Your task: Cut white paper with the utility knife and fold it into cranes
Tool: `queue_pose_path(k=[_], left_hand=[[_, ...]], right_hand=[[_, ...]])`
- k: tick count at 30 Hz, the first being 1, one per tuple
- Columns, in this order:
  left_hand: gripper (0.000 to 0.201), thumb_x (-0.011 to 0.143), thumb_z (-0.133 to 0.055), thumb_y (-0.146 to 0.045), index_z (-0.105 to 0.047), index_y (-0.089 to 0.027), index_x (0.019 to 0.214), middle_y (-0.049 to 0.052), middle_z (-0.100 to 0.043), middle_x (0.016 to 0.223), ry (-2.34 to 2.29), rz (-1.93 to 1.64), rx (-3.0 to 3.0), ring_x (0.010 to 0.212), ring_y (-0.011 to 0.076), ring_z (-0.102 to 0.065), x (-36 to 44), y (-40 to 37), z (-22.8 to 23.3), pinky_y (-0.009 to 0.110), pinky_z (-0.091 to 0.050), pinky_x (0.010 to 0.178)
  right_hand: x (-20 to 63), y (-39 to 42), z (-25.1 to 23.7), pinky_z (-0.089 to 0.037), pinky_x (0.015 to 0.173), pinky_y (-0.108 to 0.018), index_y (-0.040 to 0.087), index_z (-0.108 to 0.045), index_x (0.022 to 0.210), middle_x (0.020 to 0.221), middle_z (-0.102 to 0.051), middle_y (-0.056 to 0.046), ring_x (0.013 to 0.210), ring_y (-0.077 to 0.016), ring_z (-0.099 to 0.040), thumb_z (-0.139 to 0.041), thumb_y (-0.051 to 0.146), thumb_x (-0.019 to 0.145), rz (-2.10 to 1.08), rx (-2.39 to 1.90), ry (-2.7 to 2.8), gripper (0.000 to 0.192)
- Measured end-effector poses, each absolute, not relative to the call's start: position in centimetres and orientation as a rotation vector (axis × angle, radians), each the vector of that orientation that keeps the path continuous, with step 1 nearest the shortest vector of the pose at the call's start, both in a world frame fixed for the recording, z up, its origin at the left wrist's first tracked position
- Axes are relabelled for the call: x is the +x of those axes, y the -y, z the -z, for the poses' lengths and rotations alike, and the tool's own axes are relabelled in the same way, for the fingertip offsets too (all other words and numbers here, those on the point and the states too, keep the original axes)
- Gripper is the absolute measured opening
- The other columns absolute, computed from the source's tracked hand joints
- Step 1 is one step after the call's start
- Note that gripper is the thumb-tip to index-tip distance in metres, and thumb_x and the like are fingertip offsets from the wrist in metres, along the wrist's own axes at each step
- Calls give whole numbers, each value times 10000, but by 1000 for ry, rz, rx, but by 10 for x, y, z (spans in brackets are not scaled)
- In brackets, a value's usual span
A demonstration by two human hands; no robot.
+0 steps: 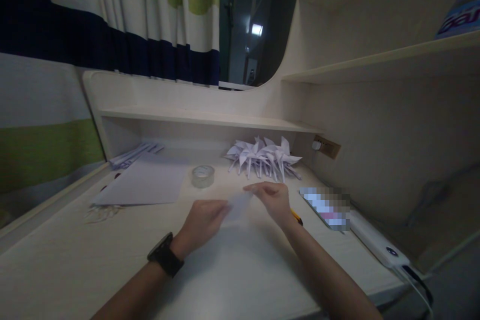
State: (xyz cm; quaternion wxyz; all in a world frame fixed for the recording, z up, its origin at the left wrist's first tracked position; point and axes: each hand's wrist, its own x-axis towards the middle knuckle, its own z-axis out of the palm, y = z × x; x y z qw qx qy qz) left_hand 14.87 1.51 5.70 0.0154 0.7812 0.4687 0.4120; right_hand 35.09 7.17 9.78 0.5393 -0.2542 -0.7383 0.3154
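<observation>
Both hands met over the middle of the surface [75,255], holding one small white paper [239,206] between them. Left hand [204,221], with a black watch [165,255] on its wrist, had its fingers closed on the paper's left edge. Right hand [273,201] pinched the paper's far right corner with fingers [252,187] curled in. Paper was lifted slightly, tilted, just above the surface; blurred, folds not readable.

Just right of the right hand, a yellow pen [297,217] lay partly hidden under the wrist. Farther right, a blurred flat item [324,207], then a white power bank [378,242] with a cable at the near right edge.

Far from the hands, a cluster of folded paper cranes [264,157] sat by the back wall. A tape roll [203,176] stood left of them. White sheets [144,182] lay at far left, near the striped curtain [48,85].
</observation>
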Motion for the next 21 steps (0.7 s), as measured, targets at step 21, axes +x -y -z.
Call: queue_pose_path(k=[21], left_hand=[[293, 717, -688, -389, -661, -100, 681, 37, -618, 609, -1095, -1125, 1227, 487, 122, -506, 152, -14, -56, 233, -327, 469]], right_hand=[[319, -86, -51, -260, 418, -214, 171, -470, 475, 441, -394, 40, 432, -85, -344, -580, 567, 743, -944, -1000, 1610, 491]])
